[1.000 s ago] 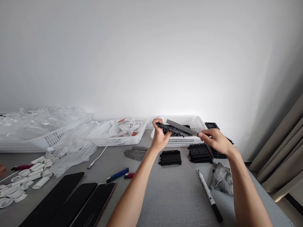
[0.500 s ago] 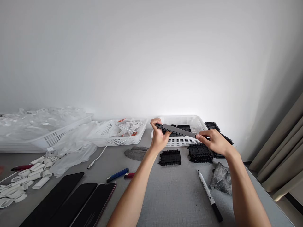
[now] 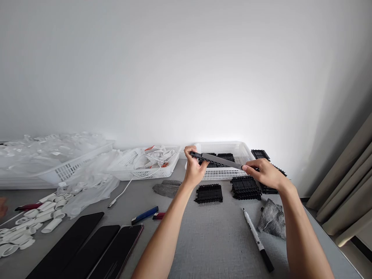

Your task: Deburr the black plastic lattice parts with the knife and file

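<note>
My left hand (image 3: pixel 195 166) is closed on a black toothed plastic piece (image 3: pixel 205 159), held up in front of the right-hand white basket (image 3: pixel 217 175). My right hand (image 3: pixel 266 172) pinches the near end of a flat grey file (image 3: pixel 223 160). The file slopes down to the right and lies along the upper edge of the black piece. My left fingers partly hide that piece. Below my hands, a single black toothed plate (image 3: pixel 208 193) lies on the table, and a stack of such plates (image 3: pixel 246 188) stands to its right.
A marker (image 3: pixel 257 238) and a grey cloth (image 3: pixel 272 219) lie at right. Leftward are a blue lighter-like object (image 3: pixel 144 215), dark phones (image 3: pixel 113 252), white tube pieces (image 3: pixel 51 225) and a basket of cables (image 3: pixel 171 170). Another person's blurred hand (image 3: pixel 2 207) shows at the left edge.
My right hand and the file have shifted very slightly to the right along the black piece. My left hand stays nearly still. The other person's hand has come further in at the left edge.
</note>
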Tool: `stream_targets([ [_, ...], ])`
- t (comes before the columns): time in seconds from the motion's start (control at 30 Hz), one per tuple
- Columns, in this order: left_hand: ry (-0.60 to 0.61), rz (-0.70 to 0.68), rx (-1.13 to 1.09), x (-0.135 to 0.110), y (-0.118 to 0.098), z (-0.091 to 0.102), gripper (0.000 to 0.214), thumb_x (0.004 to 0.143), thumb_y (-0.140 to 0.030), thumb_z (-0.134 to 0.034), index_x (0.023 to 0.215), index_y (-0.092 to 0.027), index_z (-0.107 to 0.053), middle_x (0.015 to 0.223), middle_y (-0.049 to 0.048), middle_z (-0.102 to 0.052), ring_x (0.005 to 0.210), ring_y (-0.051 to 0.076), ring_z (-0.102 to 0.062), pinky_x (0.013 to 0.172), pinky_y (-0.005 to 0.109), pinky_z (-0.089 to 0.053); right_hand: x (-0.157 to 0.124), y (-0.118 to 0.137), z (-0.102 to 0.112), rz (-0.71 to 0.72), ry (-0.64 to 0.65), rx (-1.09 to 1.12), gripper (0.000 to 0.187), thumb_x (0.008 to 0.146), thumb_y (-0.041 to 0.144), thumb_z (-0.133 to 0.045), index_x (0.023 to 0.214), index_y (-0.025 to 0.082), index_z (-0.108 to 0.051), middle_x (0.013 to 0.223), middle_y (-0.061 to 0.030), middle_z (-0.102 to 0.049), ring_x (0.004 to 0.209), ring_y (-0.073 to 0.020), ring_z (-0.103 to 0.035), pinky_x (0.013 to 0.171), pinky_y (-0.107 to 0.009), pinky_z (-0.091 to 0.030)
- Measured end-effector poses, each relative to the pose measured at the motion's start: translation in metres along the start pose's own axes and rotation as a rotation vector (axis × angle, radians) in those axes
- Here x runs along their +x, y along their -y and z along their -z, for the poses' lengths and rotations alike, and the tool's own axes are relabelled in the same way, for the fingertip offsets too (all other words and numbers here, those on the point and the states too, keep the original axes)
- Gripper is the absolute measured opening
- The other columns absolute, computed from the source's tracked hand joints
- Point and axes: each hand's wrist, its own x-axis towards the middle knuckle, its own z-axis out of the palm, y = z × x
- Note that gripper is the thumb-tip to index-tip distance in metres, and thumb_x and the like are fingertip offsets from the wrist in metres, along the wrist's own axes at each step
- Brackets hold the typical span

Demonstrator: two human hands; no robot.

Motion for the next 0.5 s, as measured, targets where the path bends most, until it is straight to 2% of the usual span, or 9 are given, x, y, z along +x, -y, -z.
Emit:
stream_targets([
  [0.23,0.029,-0.044,0.006,-0.0006,0.0000,0.0007,0.047,0.072,-0.021,-0.069,0.100,-0.025,-0.031,0.103,0.0033,-0.039,0.097,0.016,-0.046,0.094,0.033,-0.040,-0.0009,0.0016,0.0009,-0.004,-0.025,0.006,0.043,0.095,0.053,-0.047,0.069,0.020,-0.057,0.066,0.0001,-0.051,0.061,-0.0151,-0.041,0.059,-0.030,-0.028],
  [0.5,0.043,-0.066,0.024,-0.0003,-0.0045,-0.0014,0.048,0.072,-0.019,-0.068,0.100,-0.026,-0.030,0.102,0.0034,-0.037,0.098,0.017,-0.046,0.095,0.035,-0.040,-0.0024,-0.0001,0.0026,0.005,0.000,0.032,0.044,0.095,0.053,-0.048,0.066,0.020,-0.052,0.063,0.0015,-0.046,0.060,-0.0136,-0.038,0.058,-0.030,-0.027],
])
